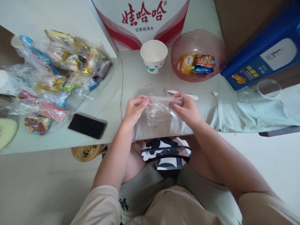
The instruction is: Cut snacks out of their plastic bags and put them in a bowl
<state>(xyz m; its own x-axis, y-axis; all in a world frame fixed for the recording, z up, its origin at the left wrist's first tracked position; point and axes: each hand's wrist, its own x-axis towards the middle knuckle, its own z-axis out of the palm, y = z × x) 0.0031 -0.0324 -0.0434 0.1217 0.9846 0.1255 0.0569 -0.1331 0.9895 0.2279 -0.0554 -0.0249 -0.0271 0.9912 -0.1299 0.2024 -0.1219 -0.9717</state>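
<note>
So the left hand (135,109) is pinching one end of a clear plastic bag (161,113), fingers curled tight on the top edge, and the right hand (186,109) is gripping the other end the same way, so the bag is getting stretched flat between them. Using that bag as the anchor: it's hanging just above the near edge of the pale green table (131,78), right in front of the person. Just behind the bag, a thin white pen-like thing (181,93) is lying on the cloth, can't tell exactly what it is. Further back from the bag, a white paper cup (154,55) is sitting upright, and beside it a pink translucent bowl (198,54) is holding a few wrapped snacks (196,63). Off to the left of the bag, a black phone (87,125) is lying face up, and beyond that a big heap of snack packets in plastic (58,72) is sprawling across the table. Well behind the bag a white carton with red lettering (140,18) is standing, and off to the right a blue box (264,53) is resting.
</note>
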